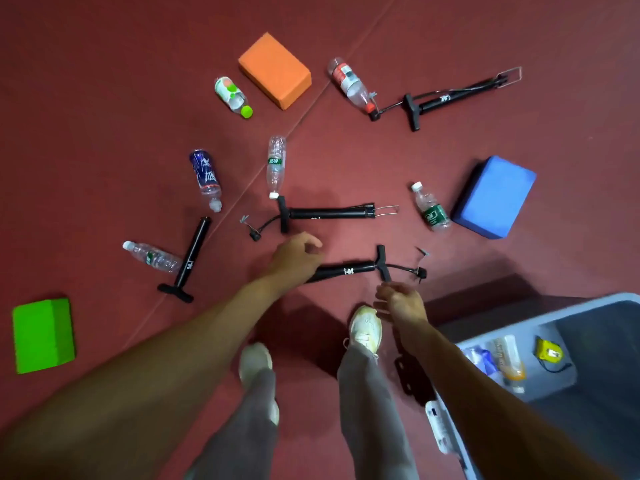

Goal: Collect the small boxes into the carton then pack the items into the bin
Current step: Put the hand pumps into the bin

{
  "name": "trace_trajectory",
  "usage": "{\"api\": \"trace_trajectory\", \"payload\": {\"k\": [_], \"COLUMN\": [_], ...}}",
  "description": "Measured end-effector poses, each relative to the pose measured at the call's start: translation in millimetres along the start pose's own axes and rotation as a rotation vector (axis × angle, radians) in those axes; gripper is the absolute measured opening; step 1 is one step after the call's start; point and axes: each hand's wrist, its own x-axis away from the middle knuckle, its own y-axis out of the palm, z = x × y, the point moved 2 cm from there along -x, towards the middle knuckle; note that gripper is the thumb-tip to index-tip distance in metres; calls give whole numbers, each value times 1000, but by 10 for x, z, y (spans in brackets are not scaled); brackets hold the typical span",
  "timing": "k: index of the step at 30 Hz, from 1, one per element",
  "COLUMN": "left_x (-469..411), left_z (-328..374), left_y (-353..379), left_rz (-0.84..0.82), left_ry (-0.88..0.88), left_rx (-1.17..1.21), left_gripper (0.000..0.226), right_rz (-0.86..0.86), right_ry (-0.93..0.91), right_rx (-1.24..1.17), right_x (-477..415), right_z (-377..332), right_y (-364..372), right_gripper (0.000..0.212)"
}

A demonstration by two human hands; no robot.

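Hose trailing off near pump may snag on lifting; left hand, right hand curled at it, grips unclear.

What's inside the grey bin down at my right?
Inside the bin: a yellow device with a black cord, a clear bottle with an orange end, and a blue-and-white item. The right forearm covers part, and the frame cuts off more.

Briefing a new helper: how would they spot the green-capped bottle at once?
Find the orange block at the far side of the floor. Just left of it lies a short bottle. No other bottle out there has a bright green cap.
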Motion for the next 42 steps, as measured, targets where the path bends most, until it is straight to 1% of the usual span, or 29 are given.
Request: {"api": "trace_trajectory", "payload": {"k": [3,6,8,10,12,14,15,17,18,20,21,23,25,27,30,33,35,38,40,42], "left_x": [-620,-1347,-1800,-2211,-2592,-2974,-3169,-3505,-3632,-3808,-3863,-3961,-4016,-4032,-3962,-3844,-3728,-3494,-3325,-3123], "left_z": [-138,-422,-640,-826,-1014,-1173,-1248,-1414,-1496,-1636,-1679,-1694,-1673,-1651,-1663,-1673,-1657,-1584,-1478,-1295], "left_y": [124,343,509,699,907,1114,1213,1364,1411,1494,1533,1593,1617,1634,1655,1713,1742,1721,1631,1467], "left_rz": [-38,-51,-3,57,86,33,-9,-76,-86,-48,-5,31,-23,-71,-160,-243,-302,-350,-363,-381], "left_ry": [14,52,88,133,179,227,244,247,244,291,332,372,359,362,398,454,472,443,372,285], "left_rx": [-57,-149,-165,-110,-110,-270,-391,-591,-655,-757,-798,-850,-885,-904,-943,-978,-982,-881,-726,-581], "left_gripper": [24,27,27,26,29,41,49,61,64,61,56,48,45,44,42,40,40,41,40,42], "right_rz": [16,54,104,150,154,156,171,223,271,401,449,458,435,417,379,358,350,343,349,340], "right_ry": [32,54,55,69,131,205,247,330,361,375,366,339,309,288,252,191,138,53,19,-8], "right_rx": [19,5,19,40,3,-90,-148,-291,-351,-426,-442,-481,-486,-485,-557,-687,-710,-701,-700,-719], "right_x": [-476,-1044,-1490,-1941,-2345,-2743,-2936,-3268,-3396,-3573,-3630,-3677,-3663,-3615,-3501,-3429,-3372,-3181,-2987,-2730], "right_z": [92,262,418,640,870,1087,1179,1328,1384,1493,1547,1607,1605,1586,1500,1422,1349,1201,1092,939], "right_y": [252,495,675,841,1037,1194,1260,1397,1462,1549,1575,1617,1602,1533,1455,1412,1374,1273,1180,1071], "right_gripper": [20,17,22,29,27,27,32,49,54,56,56,55,47,34,22,20,19,14,13,16]}}
